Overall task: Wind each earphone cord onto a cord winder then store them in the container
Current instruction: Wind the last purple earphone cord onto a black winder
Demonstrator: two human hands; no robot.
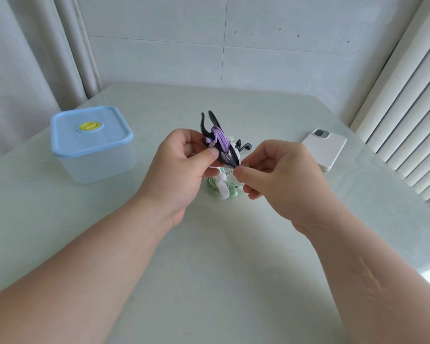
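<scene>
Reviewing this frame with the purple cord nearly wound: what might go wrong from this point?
1. The right hand has only a fingertip grip at the lower tip of the dark winder; a slip may let the purple cord unwind.
2. The container is lidded, so storing needs a free hand.
3. The green-wound winder lies on the table under the hands and may get knocked.

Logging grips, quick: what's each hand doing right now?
Left hand: holds the winder.
Right hand: pinches the winder's lower end.
</scene>
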